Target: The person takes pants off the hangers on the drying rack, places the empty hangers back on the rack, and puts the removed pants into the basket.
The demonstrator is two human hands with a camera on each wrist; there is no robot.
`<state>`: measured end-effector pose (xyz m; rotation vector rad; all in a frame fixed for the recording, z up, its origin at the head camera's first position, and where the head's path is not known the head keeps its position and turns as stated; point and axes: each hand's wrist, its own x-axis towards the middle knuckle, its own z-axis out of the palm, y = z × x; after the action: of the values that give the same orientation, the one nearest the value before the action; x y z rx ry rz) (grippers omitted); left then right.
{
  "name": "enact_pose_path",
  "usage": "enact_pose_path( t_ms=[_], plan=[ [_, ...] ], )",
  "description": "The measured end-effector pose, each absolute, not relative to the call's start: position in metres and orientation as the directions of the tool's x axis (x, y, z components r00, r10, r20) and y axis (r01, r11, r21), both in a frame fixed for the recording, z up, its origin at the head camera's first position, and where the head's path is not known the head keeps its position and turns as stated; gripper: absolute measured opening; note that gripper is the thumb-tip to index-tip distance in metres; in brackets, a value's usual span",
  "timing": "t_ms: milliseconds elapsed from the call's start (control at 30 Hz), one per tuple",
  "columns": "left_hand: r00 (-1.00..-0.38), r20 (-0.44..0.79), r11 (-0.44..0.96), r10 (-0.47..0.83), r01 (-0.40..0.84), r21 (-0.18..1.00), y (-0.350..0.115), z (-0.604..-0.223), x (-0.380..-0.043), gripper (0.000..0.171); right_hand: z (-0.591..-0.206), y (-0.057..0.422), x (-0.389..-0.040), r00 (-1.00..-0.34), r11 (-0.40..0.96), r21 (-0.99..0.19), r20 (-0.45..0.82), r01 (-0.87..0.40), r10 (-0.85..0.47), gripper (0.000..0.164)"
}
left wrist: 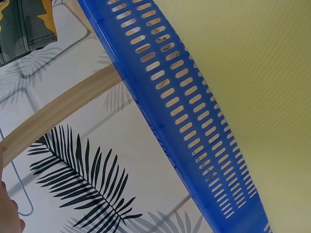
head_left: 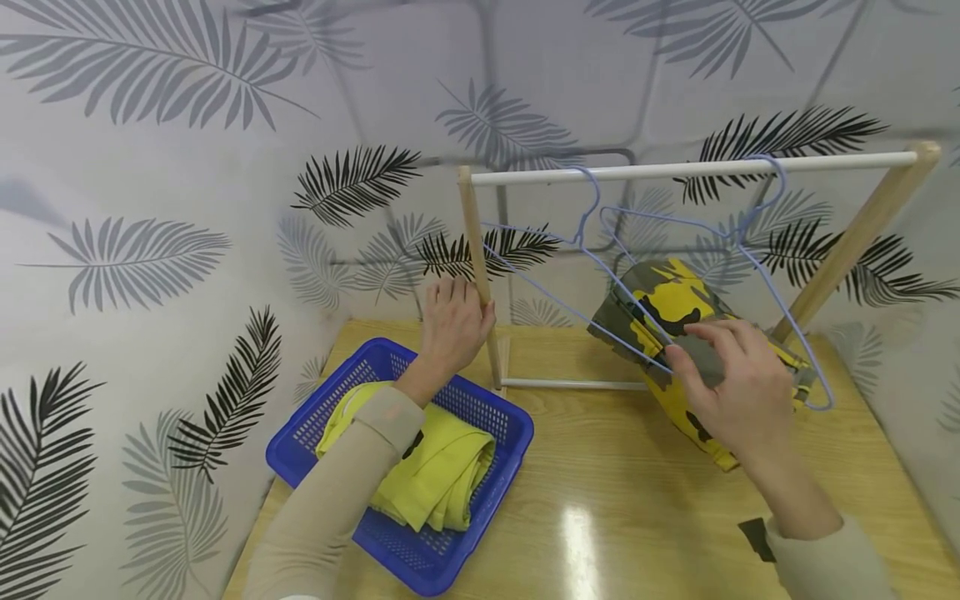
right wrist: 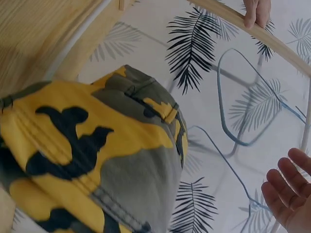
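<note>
Two hands, well apart. Left hand [head_left: 452, 329] curled round the left post [head_left: 477, 250] of the rack [head_left: 851, 246]; right hand [head_left: 742, 387] at the rack's right half, fingers loosely spread, gripping nothing. Fingertip contact with a hanger: cannot tell. Camo garment [head_left: 678, 312] just beyond the right hand, below the rack's bar [head_left: 675, 172]; right hand plainly nearer, left across at the rack's other side. Garment bunched, one end toward the left post, a flap dropping on the rack's near side; hand hides part, so long axis uncertain. Right hanger [head_left: 741, 236] hooked above, apparently carrying it. Left hanger [head_left: 580, 239] hooked nearer the left post. Basket [head_left: 277, 450] before the rack's left post, yellow cloth [head_left: 442, 475] inside, left sleeve [head_left: 337, 483] crossing above. Table [head_left: 637, 500] under the rack; leaf-print backdrop [head_left: 247, 208] behind.
</note>
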<state>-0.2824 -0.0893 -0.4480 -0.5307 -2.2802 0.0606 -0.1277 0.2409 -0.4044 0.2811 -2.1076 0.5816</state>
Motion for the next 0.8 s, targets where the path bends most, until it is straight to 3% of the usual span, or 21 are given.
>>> enact_pose_path(
  t_ms=[333,600,800],
  plan=[
    [-0.601,0.693,0.91,0.399,0.351,-0.22,-0.089,-0.448,-0.283,0.029,-0.394,0.266,-0.119,-0.501,0.899,-0.226,0.866,-0.376,0.008,0.081],
    [-0.602,0.69,0.911,0.402,0.341,-0.233,-0.089,-0.449,-0.283,0.032,-0.386,0.294,-0.119,-0.492,0.94,-0.165,0.871,-0.298,-0.004,0.088],
    [-0.603,0.694,0.914,0.393,0.342,-0.22,-0.089,-0.448,-0.282,0.03,-0.387,0.314,-0.123,-0.49,0.962,-0.129,0.872,-0.241,-0.005,0.084]
  ],
)
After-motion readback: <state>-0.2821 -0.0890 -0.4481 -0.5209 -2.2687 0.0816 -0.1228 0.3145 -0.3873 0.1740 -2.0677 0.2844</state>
